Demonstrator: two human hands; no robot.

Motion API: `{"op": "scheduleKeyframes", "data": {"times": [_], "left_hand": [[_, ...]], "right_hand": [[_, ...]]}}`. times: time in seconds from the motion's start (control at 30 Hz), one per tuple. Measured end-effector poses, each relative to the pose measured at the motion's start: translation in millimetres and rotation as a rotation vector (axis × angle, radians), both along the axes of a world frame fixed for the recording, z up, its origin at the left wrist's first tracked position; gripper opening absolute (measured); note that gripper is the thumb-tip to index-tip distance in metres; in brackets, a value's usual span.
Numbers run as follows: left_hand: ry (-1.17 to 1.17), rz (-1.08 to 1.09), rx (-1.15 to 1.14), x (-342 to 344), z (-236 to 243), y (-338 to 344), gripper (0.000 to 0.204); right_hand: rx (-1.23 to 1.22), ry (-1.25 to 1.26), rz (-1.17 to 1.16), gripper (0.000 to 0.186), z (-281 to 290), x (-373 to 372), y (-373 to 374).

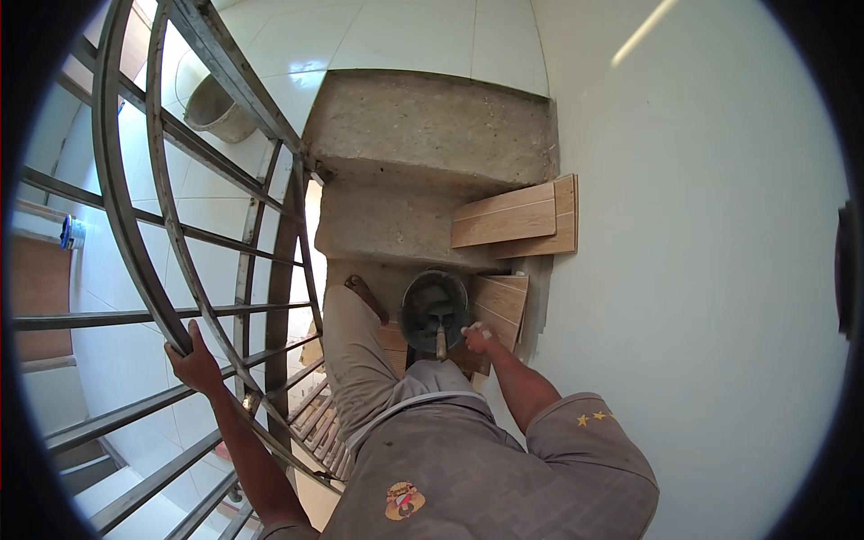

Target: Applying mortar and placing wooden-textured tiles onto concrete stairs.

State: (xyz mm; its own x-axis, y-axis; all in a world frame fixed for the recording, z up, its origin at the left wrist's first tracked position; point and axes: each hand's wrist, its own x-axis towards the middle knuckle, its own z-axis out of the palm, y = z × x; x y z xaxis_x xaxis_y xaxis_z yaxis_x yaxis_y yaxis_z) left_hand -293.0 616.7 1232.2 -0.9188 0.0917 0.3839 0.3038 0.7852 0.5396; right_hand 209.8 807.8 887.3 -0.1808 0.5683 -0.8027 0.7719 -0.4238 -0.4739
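My left hand (194, 364) is wrapped round the curved metal handrail (126, 238) at the left. A black bucket (407, 326) stands in front of my lap, with grey wet mix inside. A trowel (441, 340) lies in it, its wooden handle pointing toward me over the near rim. At the bucket's right edge, my right hand (481, 338) has its fingers curled closed on the rim; the exact grip is partly hidden. Beside this hand a wood-look tile (500, 306) leans near the wall.
Bare concrete steps (432, 121) rise ahead to a white tiled floor (405, 36). More wood-look tiles (513, 218) lie stacked on a step at the right. A smooth pale wall (693, 270) bounds the right side. Beyond the railing stands another bucket (229, 121).
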Motion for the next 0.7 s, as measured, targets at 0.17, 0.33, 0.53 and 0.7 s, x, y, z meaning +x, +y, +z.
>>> {"op": "scheduleKeyframes", "data": {"times": [0.17, 0.33, 0.53, 0.7], "left_hand": [[0.035, -0.019, 0.007, -1.5, -0.1, -5.3, 0.044], [0.113, -0.041, 0.028, -1.9, -7.6, -1.2, 0.040], [0.116, -0.022, 0.036, -1.0, -2.7, -0.8, 0.043], [0.120, -0.011, 0.021, -1.6, -2.9, 1.5, 0.043]], "right_hand": [[-0.145, 0.106, -0.125, 0.027, -10.7, 0.2, -40.9], [-0.205, 0.060, -0.104, 0.026, -8.0, 2.8, -39.1], [-0.141, 0.045, -0.146, 0.025, 0.6, -8.2, -17.2], [-0.123, 0.074, -0.134, 0.025, 3.5, -15.2, -15.4]]}}
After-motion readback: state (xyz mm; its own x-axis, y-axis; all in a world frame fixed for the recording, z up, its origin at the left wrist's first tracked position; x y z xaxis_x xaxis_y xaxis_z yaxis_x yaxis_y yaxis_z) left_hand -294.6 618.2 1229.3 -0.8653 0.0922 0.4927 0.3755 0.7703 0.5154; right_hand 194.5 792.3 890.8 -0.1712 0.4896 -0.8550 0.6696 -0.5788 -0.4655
